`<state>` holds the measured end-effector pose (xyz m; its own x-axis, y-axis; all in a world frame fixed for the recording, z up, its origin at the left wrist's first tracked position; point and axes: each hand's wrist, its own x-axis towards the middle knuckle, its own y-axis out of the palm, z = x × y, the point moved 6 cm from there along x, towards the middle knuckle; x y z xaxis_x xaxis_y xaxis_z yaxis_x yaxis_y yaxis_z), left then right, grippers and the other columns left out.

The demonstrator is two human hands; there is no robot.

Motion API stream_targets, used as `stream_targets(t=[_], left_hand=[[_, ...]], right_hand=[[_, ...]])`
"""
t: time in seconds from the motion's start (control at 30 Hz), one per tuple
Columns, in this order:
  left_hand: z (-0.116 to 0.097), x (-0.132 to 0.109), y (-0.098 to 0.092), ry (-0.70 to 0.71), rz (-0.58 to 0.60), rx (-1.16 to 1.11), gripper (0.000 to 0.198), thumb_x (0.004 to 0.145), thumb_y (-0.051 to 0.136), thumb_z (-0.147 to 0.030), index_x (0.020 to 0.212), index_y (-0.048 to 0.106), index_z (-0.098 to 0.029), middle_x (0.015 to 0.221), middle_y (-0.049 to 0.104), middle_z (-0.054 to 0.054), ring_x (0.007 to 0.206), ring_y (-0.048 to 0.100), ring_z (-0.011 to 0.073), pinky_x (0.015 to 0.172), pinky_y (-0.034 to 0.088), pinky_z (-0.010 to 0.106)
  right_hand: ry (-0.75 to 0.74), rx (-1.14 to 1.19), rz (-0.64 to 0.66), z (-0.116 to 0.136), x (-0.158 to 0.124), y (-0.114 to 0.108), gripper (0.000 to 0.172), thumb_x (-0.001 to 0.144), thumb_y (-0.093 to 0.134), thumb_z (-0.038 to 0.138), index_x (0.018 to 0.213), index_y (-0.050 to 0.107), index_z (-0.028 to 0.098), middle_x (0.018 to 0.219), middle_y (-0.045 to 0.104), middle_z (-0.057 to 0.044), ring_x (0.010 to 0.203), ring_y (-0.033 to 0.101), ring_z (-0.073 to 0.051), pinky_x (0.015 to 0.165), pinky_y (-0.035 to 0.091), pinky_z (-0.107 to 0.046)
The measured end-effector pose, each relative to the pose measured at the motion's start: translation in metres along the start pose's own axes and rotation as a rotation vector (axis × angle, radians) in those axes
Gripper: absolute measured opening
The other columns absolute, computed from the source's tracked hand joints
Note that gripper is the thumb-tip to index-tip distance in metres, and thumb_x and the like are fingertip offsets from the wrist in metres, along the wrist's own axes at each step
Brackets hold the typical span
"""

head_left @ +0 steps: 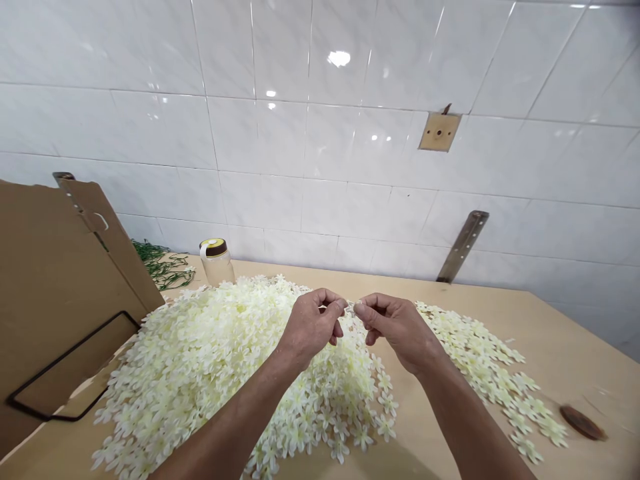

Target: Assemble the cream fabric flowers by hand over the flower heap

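Observation:
Above the middle of the table my left hand (316, 323) and my right hand (395, 327) face each other, fingertips almost touching. Each is closed in a pinch of thumb and forefinger. Between them shows a small whitish piece (351, 308), pale like the flowers, too small to make out fully. Behind and below my left hand spreads a large heap of white-yellow artificial flowers (210, 347). A smaller, flatter spread of the same flowers (470, 347) lies to the right, beyond my right forearm.
A cardboard box (45, 267) stands at left, with a black wire frame (55, 367) before it. Behind are green stems (163, 267) and a lidded bottle (217, 261). A brown oval object (583, 423) lies at right. A metal bracket (463, 247) is on the tiled wall.

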<state>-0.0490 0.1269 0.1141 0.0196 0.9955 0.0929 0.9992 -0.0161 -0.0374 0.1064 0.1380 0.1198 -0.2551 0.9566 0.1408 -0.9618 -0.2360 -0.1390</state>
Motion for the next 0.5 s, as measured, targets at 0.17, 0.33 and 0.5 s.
stream_targets(t=[0.17,0.33,0.5], left_hand=[[-0.0079,-0.0013,-0.0047,0.032,-0.050,-0.058,0.016,0.083,0.063,-0.031,0.076,0.061,-0.016,0.055,0.059,-0.001,0.044,0.052,0.0099,0.043,0.044,0.022],[-0.0099,-0.0024,-0.0044,0.022,-0.051,-0.091,0.018,0.082,0.063,-0.031,0.075,0.060,-0.015,0.059,0.059,-0.001,0.044,0.051,0.0093,0.042,0.044,0.022],[-0.0088,-0.0018,-0.0034,0.025,-0.040,-0.118,0.018,0.082,0.064,-0.032,0.076,0.061,-0.015,0.063,0.061,0.001,0.045,0.052,0.0099,0.043,0.043,0.023]], right_hand=[[-0.027,-0.040,0.016,-0.0029,-0.0012,0.0009,0.043,0.083,0.069,0.056,0.066,0.060,0.016,0.058,0.051,0.003,0.048,0.053,-0.012,0.051,0.046,-0.028],[-0.019,0.027,0.061,-0.0051,-0.0016,0.0041,0.044,0.086,0.065,0.056,0.067,0.057,0.017,0.060,0.050,0.003,0.048,0.052,-0.010,0.050,0.046,-0.026],[-0.009,0.151,0.111,-0.0001,-0.0044,0.0077,0.041,0.085,0.068,0.052,0.068,0.059,0.016,0.065,0.052,0.002,0.052,0.052,-0.011,0.052,0.049,-0.027]])
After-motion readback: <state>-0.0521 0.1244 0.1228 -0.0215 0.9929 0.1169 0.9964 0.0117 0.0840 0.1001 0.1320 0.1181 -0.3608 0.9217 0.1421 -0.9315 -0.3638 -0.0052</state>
